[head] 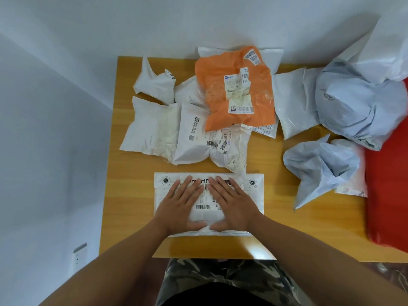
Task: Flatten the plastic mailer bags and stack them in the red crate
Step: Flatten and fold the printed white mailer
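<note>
The flattening step was in hand: both hands lay palm-down with fingers straight and spread on a white mailer (251, 199) at the lower middle of the frame, near the front edge of the desk (309, 235). The left hand (181, 206) pressed its left half and the right hand (235, 206) its right half, thumbs nearly meeting over the label; neither gripped anything. The mailer looked close to flat already. Behind it, toward the upper middle, waited a heap of crumpled bags, an orange bag (236, 98) on top of white ones, with grey-blue bags (322, 168) at the right. The red crate (388, 195) sat at the right edge of the frame, only partly in view, so whether anything was stacked inside could not be told. The next move would probably call for pinching the pressed mailer by its edges and carrying it right to the crate without letting it buckle.
</note>
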Demonstrator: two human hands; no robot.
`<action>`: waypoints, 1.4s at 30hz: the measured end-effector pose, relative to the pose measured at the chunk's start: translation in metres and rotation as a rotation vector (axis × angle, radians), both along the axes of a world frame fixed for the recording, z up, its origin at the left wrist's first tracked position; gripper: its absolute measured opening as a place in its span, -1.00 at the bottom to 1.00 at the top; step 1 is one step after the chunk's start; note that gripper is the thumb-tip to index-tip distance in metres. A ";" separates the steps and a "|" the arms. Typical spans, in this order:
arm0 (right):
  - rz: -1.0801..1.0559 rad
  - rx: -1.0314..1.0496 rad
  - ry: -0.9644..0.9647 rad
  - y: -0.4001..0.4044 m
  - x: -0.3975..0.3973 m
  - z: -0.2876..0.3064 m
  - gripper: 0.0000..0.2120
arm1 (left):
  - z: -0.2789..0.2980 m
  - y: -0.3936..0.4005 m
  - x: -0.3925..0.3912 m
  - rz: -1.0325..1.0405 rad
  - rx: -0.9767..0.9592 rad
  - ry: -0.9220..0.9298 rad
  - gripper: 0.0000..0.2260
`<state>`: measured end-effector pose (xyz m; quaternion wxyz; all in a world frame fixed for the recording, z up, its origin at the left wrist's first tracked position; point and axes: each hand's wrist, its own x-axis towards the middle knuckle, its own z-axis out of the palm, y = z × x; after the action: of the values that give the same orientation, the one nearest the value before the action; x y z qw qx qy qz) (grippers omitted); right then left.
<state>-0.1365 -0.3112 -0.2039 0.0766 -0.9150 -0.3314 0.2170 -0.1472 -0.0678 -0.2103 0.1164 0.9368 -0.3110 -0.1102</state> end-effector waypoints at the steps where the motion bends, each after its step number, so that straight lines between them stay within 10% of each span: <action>1: 0.000 0.022 -0.013 -0.001 0.000 -0.002 0.10 | -0.002 0.000 -0.001 0.005 -0.008 -0.016 -0.10; 42: -0.008 0.002 -0.175 -0.006 -0.002 -0.005 -0.06 | -0.002 0.000 0.011 0.010 -0.024 -0.034 -0.07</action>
<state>-0.1380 -0.3176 -0.2089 0.0492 -0.9317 -0.3333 0.1357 -0.1358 -0.0678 -0.2119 0.1232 0.9386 -0.3095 -0.0900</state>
